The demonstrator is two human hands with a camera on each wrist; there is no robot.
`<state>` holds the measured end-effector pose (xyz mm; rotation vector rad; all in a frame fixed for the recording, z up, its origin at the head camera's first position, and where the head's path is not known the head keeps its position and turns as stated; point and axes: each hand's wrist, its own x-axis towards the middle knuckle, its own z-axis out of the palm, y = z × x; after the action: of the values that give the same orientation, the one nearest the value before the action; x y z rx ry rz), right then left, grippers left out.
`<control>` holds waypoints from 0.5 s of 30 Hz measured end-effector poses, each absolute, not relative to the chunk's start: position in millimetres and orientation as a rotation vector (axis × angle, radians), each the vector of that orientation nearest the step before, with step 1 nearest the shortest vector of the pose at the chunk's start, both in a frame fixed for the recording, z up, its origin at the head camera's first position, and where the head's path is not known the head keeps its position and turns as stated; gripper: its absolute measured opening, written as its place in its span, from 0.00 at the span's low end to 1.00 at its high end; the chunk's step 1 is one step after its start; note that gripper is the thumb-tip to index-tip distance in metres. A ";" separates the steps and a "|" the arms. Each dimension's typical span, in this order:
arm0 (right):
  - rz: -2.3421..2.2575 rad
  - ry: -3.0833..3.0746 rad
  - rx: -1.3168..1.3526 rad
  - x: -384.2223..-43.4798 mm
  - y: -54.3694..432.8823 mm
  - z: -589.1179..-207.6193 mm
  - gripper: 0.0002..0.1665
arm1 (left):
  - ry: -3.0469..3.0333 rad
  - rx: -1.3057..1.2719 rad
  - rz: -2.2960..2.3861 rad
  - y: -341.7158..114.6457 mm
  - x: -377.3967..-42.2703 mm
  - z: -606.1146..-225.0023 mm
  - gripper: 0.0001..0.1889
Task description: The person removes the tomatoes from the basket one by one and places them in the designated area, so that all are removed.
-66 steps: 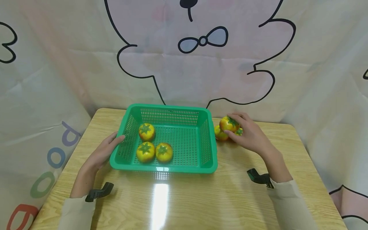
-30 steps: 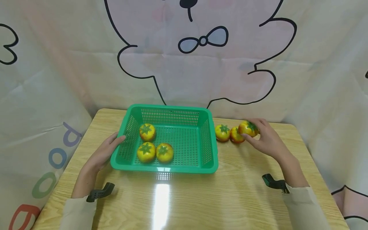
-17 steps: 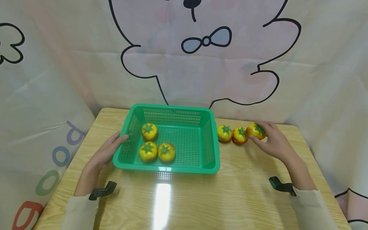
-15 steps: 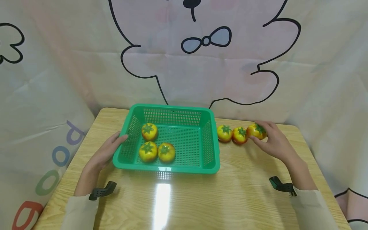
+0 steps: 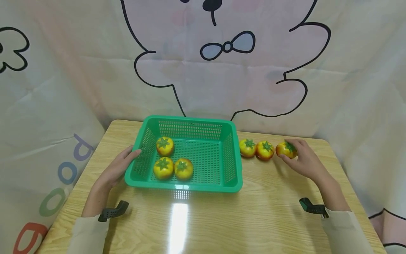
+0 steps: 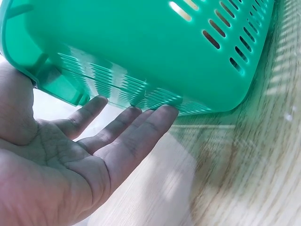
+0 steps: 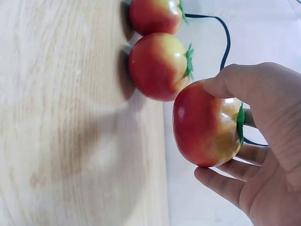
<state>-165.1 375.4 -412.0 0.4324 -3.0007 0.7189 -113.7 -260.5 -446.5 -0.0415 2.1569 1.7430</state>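
Note:
My left hand (image 5: 115, 167) holds the left side of a green plastic basket (image 5: 209, 188), its thumb over the rim. In the left wrist view the fingers (image 6: 136, 141) lie against the outer wall. Three yellow-red tomatoes with green leafy tops sit in the basket: one at the back (image 5: 165, 146), two in front (image 5: 184, 169). My right hand (image 5: 306, 160) grips another tomato (image 7: 202, 127) between thumb and fingers, close over the table at the right. Left of it, two tomatoes (image 5: 265, 151) stand side by side next to the basket.
The wooden table (image 5: 241, 222) ends at the back against a printed cloth (image 5: 190, 95). Each wrist wears a black strap mount (image 5: 312, 207). A bright light reflection crosses the table's front.
My right hand has carried its tomato rightward from above the other two tomatoes, then lowered it a little, leaving a small gap beside them. The left hand and basket have stayed put.

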 end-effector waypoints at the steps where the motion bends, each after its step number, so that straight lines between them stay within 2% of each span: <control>1: 0.719 -3.006 0.424 -165.2 376.9 -413.4 0.37 | 2.154 -0.048 1.743 -260.2 -114.0 -446.5 0.41; 15: 0.766 -3.084 0.371 -168.8 383.5 -435.1 0.39 | 2.154 -0.013 1.748 -261.3 -112.9 -446.3 0.40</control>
<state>-168.8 383.5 -435.1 0.3709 -3.0844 0.7657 -112.9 -261.3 -446.3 -0.0131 2.1536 1.7484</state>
